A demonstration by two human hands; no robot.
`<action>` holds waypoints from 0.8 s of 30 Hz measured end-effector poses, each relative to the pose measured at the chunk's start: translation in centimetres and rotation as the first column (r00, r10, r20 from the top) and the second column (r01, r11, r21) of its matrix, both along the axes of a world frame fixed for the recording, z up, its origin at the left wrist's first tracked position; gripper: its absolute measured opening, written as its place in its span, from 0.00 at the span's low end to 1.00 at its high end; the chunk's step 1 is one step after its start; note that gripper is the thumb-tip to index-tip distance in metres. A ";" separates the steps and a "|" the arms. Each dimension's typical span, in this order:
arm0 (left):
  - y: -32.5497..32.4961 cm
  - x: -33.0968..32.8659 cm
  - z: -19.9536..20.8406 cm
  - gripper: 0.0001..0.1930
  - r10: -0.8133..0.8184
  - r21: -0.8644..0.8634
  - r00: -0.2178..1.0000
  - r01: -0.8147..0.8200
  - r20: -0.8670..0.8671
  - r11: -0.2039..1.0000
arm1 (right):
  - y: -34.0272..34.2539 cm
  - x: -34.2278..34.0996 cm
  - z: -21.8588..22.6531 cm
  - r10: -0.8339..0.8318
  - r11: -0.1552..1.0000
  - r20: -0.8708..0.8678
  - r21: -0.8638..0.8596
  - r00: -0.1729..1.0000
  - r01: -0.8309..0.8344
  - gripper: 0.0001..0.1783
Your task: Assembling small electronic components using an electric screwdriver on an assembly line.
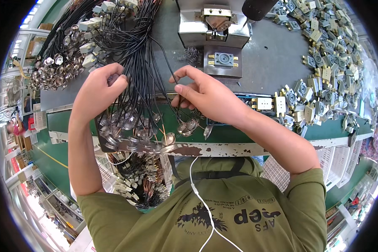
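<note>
My left hand (101,86) is curled, my right hand (196,90) half-curled inward (whether either grips, I cannot tell). Between them, the long bundle of thin black wires (140,52) runs lengthwise toward me over the grey table (262,69), round silvery metal cups (188,127) nearest.

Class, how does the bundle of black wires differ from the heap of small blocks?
The bundle of black wires is made of long, thin strands; the heap of small blocks, of squat, boxy pieces. The bundle is black, while the heap is grey and cream with brass-coloured tabs. The bundle runs between left hand and right hand; the heap lies further right. Both contain many similar pieces.
</note>
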State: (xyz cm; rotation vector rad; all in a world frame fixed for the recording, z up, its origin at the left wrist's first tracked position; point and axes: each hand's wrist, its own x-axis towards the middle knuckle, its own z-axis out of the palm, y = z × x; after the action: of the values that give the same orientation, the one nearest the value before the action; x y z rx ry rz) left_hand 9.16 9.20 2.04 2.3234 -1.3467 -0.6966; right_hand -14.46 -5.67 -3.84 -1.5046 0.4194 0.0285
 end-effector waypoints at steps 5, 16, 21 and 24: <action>-0.5 -0.5 0.2 0.12 -0.021 0.022 1.000 0.020 0.022 1.000 | 0.2 0.4 -1.0 -0.021 0.945 -0.056 0.324 0.998 0.038 0.13; -0.5 -0.8 0.3 0.11 -0.009 0.039 1.000 0.008 0.025 0.999 | 2.7 1.2 -2.7 -0.161 0.751 0.053 0.655 0.985 0.087 0.13; -0.6 -0.7 0.2 0.12 -0.013 0.028 0.999 0.012 0.036 1.000 | 2.0 1.0 -1.4 -0.179 0.759 0.075 0.645 0.981 0.089 0.13; -0.5 -0.7 0.2 0.12 -0.005 0.036 0.999 0.004 0.034 0.999 | -0.1 0.0 1.0 -0.121 0.819 0.017 0.567 0.993 0.090 0.15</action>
State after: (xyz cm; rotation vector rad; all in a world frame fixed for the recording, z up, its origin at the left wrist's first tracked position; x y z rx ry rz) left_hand 8.44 8.68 2.22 2.3713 -1.3651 -0.6906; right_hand -14.41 -5.74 -2.85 -0.8877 0.4071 0.0235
